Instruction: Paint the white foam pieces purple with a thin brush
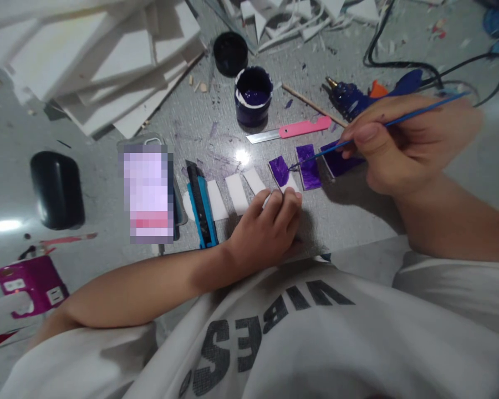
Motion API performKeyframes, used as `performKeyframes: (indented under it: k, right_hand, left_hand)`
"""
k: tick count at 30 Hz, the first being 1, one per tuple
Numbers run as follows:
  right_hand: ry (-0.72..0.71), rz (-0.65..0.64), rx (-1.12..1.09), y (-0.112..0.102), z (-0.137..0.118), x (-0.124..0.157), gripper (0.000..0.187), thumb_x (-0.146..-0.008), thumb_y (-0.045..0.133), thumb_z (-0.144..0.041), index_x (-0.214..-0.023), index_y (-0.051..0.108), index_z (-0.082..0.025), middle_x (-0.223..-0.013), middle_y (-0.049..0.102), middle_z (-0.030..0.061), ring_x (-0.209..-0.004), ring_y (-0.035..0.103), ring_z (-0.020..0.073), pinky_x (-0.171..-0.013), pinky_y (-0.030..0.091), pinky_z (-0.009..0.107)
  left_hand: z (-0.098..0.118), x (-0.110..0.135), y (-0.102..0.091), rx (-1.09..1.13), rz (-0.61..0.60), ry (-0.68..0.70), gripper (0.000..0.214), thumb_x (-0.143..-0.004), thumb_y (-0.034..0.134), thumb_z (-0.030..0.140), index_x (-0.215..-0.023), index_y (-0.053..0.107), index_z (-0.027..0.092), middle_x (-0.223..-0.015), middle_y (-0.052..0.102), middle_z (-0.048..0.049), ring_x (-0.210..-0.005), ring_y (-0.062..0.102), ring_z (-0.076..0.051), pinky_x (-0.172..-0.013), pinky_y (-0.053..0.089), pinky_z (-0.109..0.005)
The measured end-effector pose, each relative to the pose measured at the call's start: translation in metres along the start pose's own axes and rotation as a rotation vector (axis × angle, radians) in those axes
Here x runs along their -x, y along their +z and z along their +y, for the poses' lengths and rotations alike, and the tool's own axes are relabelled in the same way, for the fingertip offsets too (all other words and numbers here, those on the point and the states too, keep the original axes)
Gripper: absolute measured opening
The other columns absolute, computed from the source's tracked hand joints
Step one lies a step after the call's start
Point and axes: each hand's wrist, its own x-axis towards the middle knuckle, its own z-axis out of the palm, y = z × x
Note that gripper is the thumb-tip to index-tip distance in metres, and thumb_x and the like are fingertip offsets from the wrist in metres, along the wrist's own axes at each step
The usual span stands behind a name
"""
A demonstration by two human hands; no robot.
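Note:
My right hand is closed around a thin blue paintbrush. The brush's tip touches a small white strip with purple paint over its upper part. Curled fingers of my left hand press on the bare lower end of that strip, hiding some of it. Beside it lie a purple-painted strip and another, partly behind my right hand. Several unpainted white strips lie to the left. Above stands an uncapped jar of purple paint, with its black lid behind.
A pink folding knife lies blade out near the jar, by a wooden stick. A teal cutter, phone and black mouse lie left. White sheets are piled upper left; a blue glue gun lies right.

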Motion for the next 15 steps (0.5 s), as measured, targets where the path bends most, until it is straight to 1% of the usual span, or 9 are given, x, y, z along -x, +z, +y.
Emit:
performKeyframes:
  k: [1, 2, 5, 8, 10, 12, 14, 15]
  right_hand:
    - [-0.039, -0.002, 0.013, 0.0003, -0.0011, -0.0003, 0.043, -0.121, 0.076, -0.054, -0.092, 0.091, -0.026, -0.074, 0.079, -0.0063, -0.063, 0.074, 0.0083, -0.06, 0.053, 0.025]
    - [-0.046, 0.0, -0.002, 0.0006, -0.0021, -0.0002, 0.041, -0.122, 0.075, -0.052, -0.094, 0.091, -0.027, -0.073, 0.079, -0.0069, -0.062, 0.073, 0.0085, -0.058, 0.052, 0.026]
    - [-0.018, -0.049, -0.068, 0.0013, -0.0037, 0.001, 0.033, -0.121, 0.077, -0.051, -0.1, 0.091, -0.03, -0.072, 0.078, -0.0083, -0.059, 0.072, 0.0093, -0.055, 0.052, 0.026]
    - [-0.001, -0.102, -0.048, 0.0012, -0.0041, 0.002, 0.033, -0.121, 0.077, -0.05, -0.1, 0.091, -0.029, -0.074, 0.079, -0.0075, -0.059, 0.071, 0.0089, -0.056, 0.053, 0.025]
    - [0.013, -0.052, -0.004, 0.0019, -0.0049, 0.0018, 0.038, -0.121, 0.076, -0.054, -0.097, 0.091, -0.029, -0.074, 0.08, -0.0059, -0.06, 0.072, 0.0097, -0.059, 0.056, 0.027]
    - [0.051, 0.013, 0.024, 0.0036, -0.0062, 0.0011, 0.043, -0.12, 0.075, -0.059, -0.095, 0.091, -0.029, -0.071, 0.078, -0.0045, -0.06, 0.071, 0.0116, -0.059, 0.057, 0.029]
    - [0.066, 0.05, 0.013, 0.0054, -0.0076, 0.0005, 0.045, -0.118, 0.076, -0.062, -0.092, 0.09, -0.029, -0.067, 0.074, -0.0045, -0.056, 0.069, 0.0124, -0.054, 0.053, 0.03]
    - [0.066, 0.047, -0.006, 0.006, -0.008, 0.0002, 0.044, -0.117, 0.077, -0.062, -0.091, 0.09, -0.029, -0.067, 0.073, -0.0049, -0.054, 0.067, 0.012, -0.051, 0.05, 0.029]
  left_hand:
    - [-0.0001, 0.0001, 0.0002, -0.012, 0.014, 0.004, 0.081, -0.124, 0.063, 0.066, -0.173, 0.07, 0.003, -0.164, 0.079, -0.0265, -0.145, 0.073, -0.04, -0.129, 0.057, -0.053]
    - [-0.0002, 0.0001, 0.0004, -0.022, 0.027, 0.008, 0.081, -0.124, 0.063, 0.066, -0.173, 0.071, 0.002, -0.163, 0.08, -0.0265, -0.144, 0.073, -0.039, -0.129, 0.057, -0.052]
    - [-0.0001, 0.0, 0.0008, -0.018, 0.031, 0.014, 0.081, -0.123, 0.064, 0.066, -0.172, 0.071, 0.002, -0.162, 0.08, -0.0268, -0.144, 0.073, -0.039, -0.129, 0.057, -0.052]
    - [0.0004, -0.0004, 0.0004, 0.005, -0.002, -0.001, 0.079, -0.124, 0.063, 0.065, -0.174, 0.07, 0.004, -0.165, 0.078, -0.0268, -0.145, 0.072, -0.04, -0.129, 0.057, -0.054]
    - [0.0006, -0.0006, -0.0005, -0.005, 0.003, -0.002, 0.078, -0.123, 0.063, 0.064, -0.173, 0.071, 0.004, -0.164, 0.079, -0.0266, -0.144, 0.073, -0.04, -0.129, 0.058, -0.054]
    - [0.0004, -0.0008, -0.0016, -0.022, 0.021, 0.004, 0.078, -0.123, 0.064, 0.063, -0.172, 0.072, 0.003, -0.162, 0.08, -0.0263, -0.143, 0.074, -0.039, -0.129, 0.058, -0.053]
    - [-0.0001, -0.0009, -0.0023, -0.02, 0.028, 0.009, 0.078, -0.122, 0.066, 0.063, -0.171, 0.072, 0.002, -0.161, 0.081, -0.0265, -0.142, 0.074, -0.039, -0.128, 0.059, -0.053]
    - [-0.0003, -0.001, -0.0025, -0.009, 0.022, 0.01, 0.078, -0.122, 0.067, 0.062, -0.171, 0.072, 0.002, -0.162, 0.08, -0.0268, -0.143, 0.074, -0.04, -0.128, 0.059, -0.054]
